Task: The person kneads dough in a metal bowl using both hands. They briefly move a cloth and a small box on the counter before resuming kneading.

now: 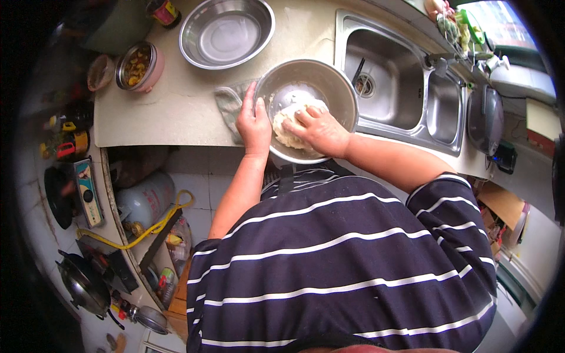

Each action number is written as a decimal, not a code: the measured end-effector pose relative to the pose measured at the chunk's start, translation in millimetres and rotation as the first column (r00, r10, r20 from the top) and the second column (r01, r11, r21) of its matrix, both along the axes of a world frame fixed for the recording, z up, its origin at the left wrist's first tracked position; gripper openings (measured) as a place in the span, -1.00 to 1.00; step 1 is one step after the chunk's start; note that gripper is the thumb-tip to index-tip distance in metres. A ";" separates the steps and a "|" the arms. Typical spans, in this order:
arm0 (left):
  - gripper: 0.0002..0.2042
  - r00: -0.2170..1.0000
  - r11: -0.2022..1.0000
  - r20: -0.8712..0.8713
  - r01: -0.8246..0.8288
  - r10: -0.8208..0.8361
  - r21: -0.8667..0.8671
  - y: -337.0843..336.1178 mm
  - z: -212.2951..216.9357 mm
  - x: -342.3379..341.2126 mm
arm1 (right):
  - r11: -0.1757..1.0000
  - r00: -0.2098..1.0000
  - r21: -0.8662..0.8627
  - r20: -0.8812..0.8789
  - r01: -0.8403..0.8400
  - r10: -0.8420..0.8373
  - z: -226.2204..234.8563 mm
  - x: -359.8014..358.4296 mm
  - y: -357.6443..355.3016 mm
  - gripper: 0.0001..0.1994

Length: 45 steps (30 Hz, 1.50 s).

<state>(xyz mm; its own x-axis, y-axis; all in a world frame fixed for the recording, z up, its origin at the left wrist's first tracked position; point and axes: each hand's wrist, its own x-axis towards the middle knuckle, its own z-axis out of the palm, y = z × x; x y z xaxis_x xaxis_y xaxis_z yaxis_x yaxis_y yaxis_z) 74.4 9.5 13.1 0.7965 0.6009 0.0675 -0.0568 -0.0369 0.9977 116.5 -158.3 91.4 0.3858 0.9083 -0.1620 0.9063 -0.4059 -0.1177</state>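
A deep metal bowl (333,82) stands at the counter's front edge, right in front of me. Inside it lies a lump of pale, rough dough (285,130), with small bits stuck to the bowl's wall. My right hand (325,133) reaches in from the right and presses on the dough, fingers curled into its top. At the bowl's left side, my left hand (254,125) grips the rim, its thumb at the edge and its fingers along the outside. A grey cloth (226,106) lies partly under the bowl, beside my left hand.
Behind the bowl is a wide metal basin (228,35). A pink pot (141,66) with yellowish food and a dark jar (165,13) stand farther left. The double sink (382,70) adjoins on the right. Below left are a gas cylinder (150,197) with a yellow hose and a wok (82,282).
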 end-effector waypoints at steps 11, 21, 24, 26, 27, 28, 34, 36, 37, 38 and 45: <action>-0.61 0.999 0.994 -0.027 0.036 -0.033 0.108 4.8 -4.9 0.0 | 0.922 0.932 0.182 0.062 0.342 -0.358 -57.4 44.8 60.9 -0.65; -0.61 1.000 1.000 -0.022 0.018 -0.018 0.022 2.4 3.0 2.0 | 0.984 0.943 0.083 -0.307 0.157 -0.125 54.4 5.5 -8.8 -0.85; -0.60 1.000 0.998 -0.009 -0.003 0.004 0.065 0.8 4.3 -0.9 | 0.983 0.931 -0.109 -0.318 0.149 -0.177 50.0 -4.6 -28.0 -0.76; -0.60 0.999 0.996 -0.051 0.004 0.000 0.084 0.6 3.7 -3.1 | 0.969 0.948 -0.214 -0.267 0.120 -0.176 35.2 -7.1 -29.0 -0.69; -0.61 0.999 0.994 -0.033 -0.001 0.005 0.107 0.8 2.8 -2.5 | 0.973 0.957 -0.194 -0.236 0.122 -0.167 27.2 -5.5 -27.1 -0.67; -0.61 0.999 0.998 -0.039 0.007 -0.005 0.060 0.3 2.2 -2.4 | 0.974 0.961 -0.193 -0.222 0.122 -0.164 20.5 -4.2 -24.6 -0.64; -0.61 0.999 0.999 -0.003 0.039 -0.039 -0.009 2.1 2.5 0.0 | 0.947 0.950 -0.265 -0.203 0.181 -0.239 -1.5 43.5 8.4 -0.65; -0.62 0.999 0.999 -0.009 0.048 -0.048 0.014 3.2 3.7 -1.5 | 0.957 0.944 -0.217 -0.224 0.193 -0.241 -12.9 68.7 25.3 -0.64; -0.62 0.999 0.998 -0.027 0.048 -0.047 0.036 3.7 4.0 -1.8 | 0.968 0.951 -0.179 -0.222 0.176 -0.214 -19.5 80.7 32.7 -0.62; -0.62 0.998 0.997 -0.033 0.048 -0.046 0.059 4.4 4.0 -1.7 | 0.955 0.937 -0.215 -0.240 0.205 -0.255 -26.2 89.6 39.5 -0.60; -0.63 0.998 0.998 -0.060 0.026 -0.023 0.055 4.5 0.6 0.7 | 0.932 0.904 -0.098 -0.229 0.348 -0.361 -16.8 78.8 44.4 -0.42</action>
